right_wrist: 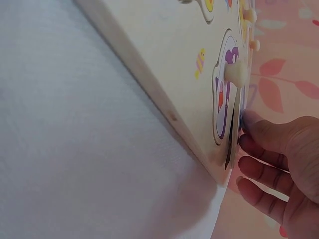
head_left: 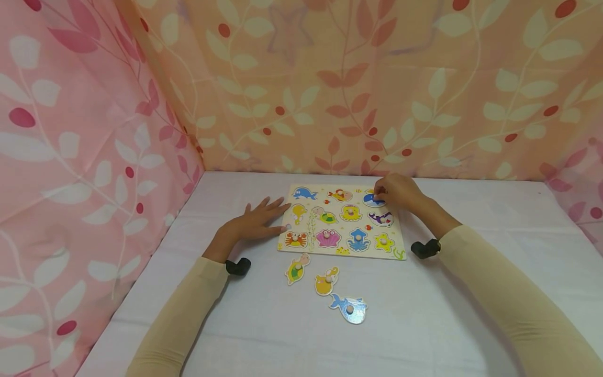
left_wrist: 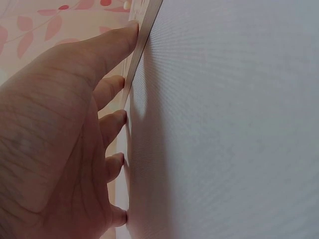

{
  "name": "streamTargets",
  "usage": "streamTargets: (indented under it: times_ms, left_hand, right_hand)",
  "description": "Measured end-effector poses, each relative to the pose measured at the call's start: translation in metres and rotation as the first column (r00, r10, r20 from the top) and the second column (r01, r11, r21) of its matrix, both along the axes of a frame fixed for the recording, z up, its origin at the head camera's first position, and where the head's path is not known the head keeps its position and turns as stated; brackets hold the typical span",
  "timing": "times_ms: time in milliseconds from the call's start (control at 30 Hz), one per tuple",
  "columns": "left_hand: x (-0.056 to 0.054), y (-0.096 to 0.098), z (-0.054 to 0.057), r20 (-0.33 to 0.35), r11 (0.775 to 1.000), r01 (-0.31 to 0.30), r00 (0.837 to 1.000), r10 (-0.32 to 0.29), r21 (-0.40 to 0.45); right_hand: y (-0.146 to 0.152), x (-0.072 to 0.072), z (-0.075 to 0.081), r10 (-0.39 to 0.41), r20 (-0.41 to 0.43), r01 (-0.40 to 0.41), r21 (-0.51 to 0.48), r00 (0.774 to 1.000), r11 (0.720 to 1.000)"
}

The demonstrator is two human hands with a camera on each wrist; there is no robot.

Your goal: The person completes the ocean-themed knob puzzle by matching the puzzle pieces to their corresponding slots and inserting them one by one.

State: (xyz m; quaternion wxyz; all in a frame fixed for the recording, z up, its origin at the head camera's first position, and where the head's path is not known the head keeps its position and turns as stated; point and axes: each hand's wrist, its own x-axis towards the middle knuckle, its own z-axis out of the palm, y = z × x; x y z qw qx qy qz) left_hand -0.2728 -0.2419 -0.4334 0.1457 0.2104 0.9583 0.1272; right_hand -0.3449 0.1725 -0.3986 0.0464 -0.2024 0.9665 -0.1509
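A wooden peg puzzle board (head_left: 348, 251) with sea-animal pictures lies on the white cloth. My right hand (head_left: 400, 192) is at its far right corner, thumb and fingers pinching a blue puzzle piece (head_left: 369, 199); the fingers hide its knob. The right wrist view shows the piece (right_wrist: 236, 134) tilted at its recess, beside the purple orca piece (right_wrist: 224, 102). My left hand (head_left: 256, 220) lies with fingers spread, fingertips at the board's left edge. In the left wrist view, the left hand's (left_wrist: 65, 124) thumb and fingertips meet the board's side (left_wrist: 142, 42).
In front of the board lie a turtle piece (head_left: 296, 270), a yellow seahorse piece (head_left: 326, 283) and a light blue whale piece (head_left: 352, 310). Several knobbed pieces sit in the board, among them a crab (head_left: 296, 240) and a starfish (head_left: 384, 242). Leaf-patterned curtains (head_left: 264, 104) stand behind and at the sides.
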Motion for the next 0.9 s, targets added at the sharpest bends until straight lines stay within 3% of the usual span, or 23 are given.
streamTargets:
  times_ms: [600, 900]
  left_hand:
    - [-0.0033, -0.0022, -0.0045, 0.007, 1.000, 0.005, 1.000, -0.005, -0.007]
    - [-0.0021, 0.0002, -0.0011, 0.008, 1.000, -0.006, 1.000, 0.006, -0.012]
  right_hand:
    - [0.0018, -0.0009, -0.0028, 0.026, -0.033, -0.025, 0.005, 0.999, 1.000]
    - [0.0011, -0.0019, -0.0045, 0.011, -0.027, -0.011, -0.011, 1.000, 1.000]
